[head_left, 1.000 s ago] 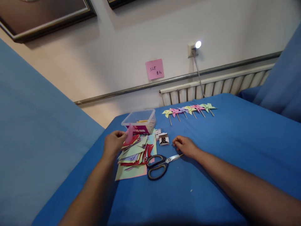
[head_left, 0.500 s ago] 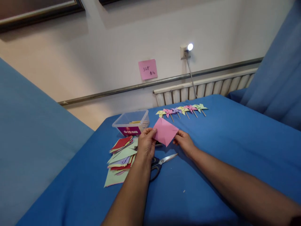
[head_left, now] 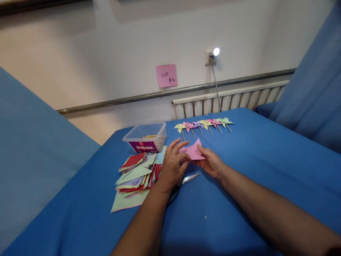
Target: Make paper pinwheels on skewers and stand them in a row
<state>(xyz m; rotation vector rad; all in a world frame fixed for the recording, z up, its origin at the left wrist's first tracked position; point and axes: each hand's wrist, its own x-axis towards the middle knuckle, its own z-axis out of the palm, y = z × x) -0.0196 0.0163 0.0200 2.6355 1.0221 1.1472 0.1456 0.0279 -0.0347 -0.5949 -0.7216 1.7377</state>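
A sheet of pink paper [head_left: 194, 152], bent and no longer flat, is held up over the table. My right hand [head_left: 211, 163] grips its right side, thumb in front and fingers behind. My left hand [head_left: 174, 165] is at the paper's left edge, thumb and index finger pinched together there and the other fingers raised. Below my left hand lie scissors [head_left: 189, 178], their silver blades pointing right and their dark handles mostly hidden by my wrist. To the left is a loose stack of coloured paper [head_left: 135, 177] in green, red, purple and yellow.
A clear plastic box [head_left: 145, 137] with yellowish sticks in it stands behind the stack. Several paper pinwheels on sticks [head_left: 205, 124] lie in a row at the back. A radiator [head_left: 229, 101] and a wall socket [head_left: 210, 58] with a cable are beyond the blue-covered table [head_left: 253, 160].
The pink paper was spread flat as a diamond between both hands; it is now bent. My left hand has turned over its left edge, and my right hand grips further onto the sheet.
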